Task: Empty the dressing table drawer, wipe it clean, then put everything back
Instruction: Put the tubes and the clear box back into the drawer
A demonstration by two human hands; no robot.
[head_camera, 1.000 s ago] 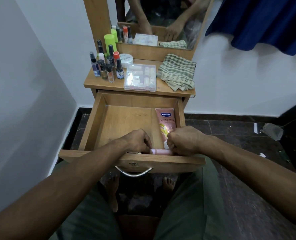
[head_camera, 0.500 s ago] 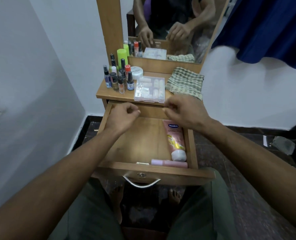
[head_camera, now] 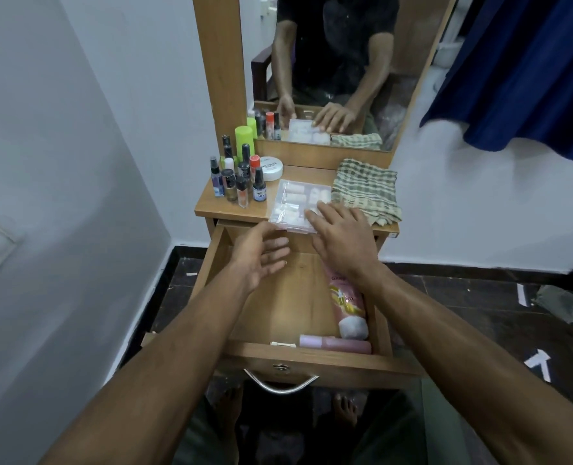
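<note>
1. Both hands are up at the front edge of the tabletop, going for the clear plastic organizer box (head_camera: 300, 204), which lies flat with its near edge hanging slightly over the open drawer (head_camera: 278, 297).
2. The right hand (head_camera: 340, 236) is the nearer one: its fingers are straight and spread, the tips lying on the box's near right corner, with nothing gripped.
3. The left hand (head_camera: 261, 255) hovers palm-up and relaxed just below and short of the box's near left edge; whether it touches, I cannot tell.
4. The box's long side runs away from the fingers, toward the mirror (head_camera: 332, 68).
5. Behind the wrists, the drawer already holds a pink lotion tube (head_camera: 348, 307) and a pink bottle (head_camera: 335, 344), so I'd judge this is the putting-back stage, box next.
</note>
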